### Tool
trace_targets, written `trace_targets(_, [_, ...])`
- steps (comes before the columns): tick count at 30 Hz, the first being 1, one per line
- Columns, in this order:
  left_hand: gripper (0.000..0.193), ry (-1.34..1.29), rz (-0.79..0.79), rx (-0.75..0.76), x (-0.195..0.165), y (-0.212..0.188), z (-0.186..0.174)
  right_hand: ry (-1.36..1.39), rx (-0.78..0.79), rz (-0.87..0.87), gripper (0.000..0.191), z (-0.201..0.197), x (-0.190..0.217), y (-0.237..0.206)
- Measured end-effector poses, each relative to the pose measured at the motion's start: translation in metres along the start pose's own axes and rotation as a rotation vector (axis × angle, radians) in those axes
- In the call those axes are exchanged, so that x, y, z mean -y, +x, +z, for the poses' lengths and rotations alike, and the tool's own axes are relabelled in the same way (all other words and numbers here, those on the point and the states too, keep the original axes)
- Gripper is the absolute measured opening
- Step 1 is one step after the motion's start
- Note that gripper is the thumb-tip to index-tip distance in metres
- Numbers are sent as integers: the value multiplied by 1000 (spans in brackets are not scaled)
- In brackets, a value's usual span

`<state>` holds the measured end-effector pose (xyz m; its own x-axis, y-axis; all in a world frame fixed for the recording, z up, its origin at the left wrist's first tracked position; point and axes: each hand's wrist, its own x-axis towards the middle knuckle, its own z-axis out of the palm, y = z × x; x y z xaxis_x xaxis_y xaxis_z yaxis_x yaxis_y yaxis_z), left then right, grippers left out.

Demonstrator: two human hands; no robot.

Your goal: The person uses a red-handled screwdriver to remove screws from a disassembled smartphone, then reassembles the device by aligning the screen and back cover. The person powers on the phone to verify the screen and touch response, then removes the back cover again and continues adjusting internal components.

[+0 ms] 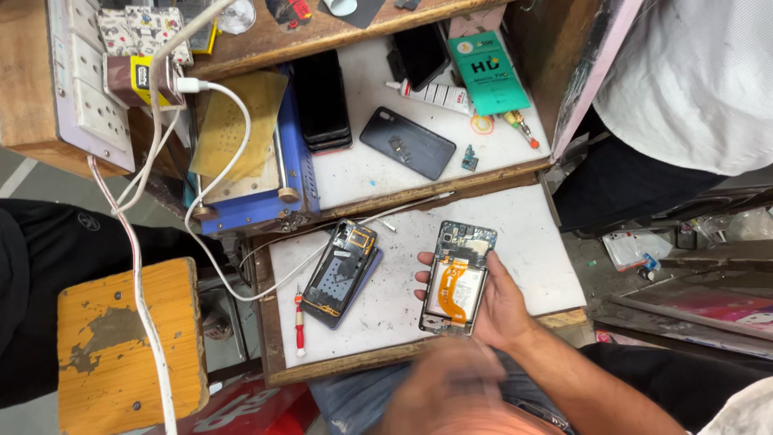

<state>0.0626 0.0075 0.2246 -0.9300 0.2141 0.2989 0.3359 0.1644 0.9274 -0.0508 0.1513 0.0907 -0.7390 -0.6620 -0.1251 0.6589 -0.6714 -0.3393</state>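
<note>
white worktop [531, 242] | opened phone [346, 270] | red screwdriver [299, 322] | white cable [266, 282]

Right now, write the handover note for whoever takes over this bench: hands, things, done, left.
Right hand: grips the opened black smartphone with orange flex cable above the white work mat.
Left hand: blurred, low by the body; grip cannot be told.
Second opened phone with yellow-trimmed frame lies on the mat, with the red-handled screwdriver beside it.
Done: held phone's back is off, insides bare.
Left: both phones not yet closed up.
</note>
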Motion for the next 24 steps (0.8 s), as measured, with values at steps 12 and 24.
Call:
trace_targets(12, [55,-128,136,149,-36,-1,-12,-81,4,-63,79,5,1,-10])
trace_targets(24, [57,734,-29,-261,61,30,-2,-167,25,-114,78,17,-7,-10])
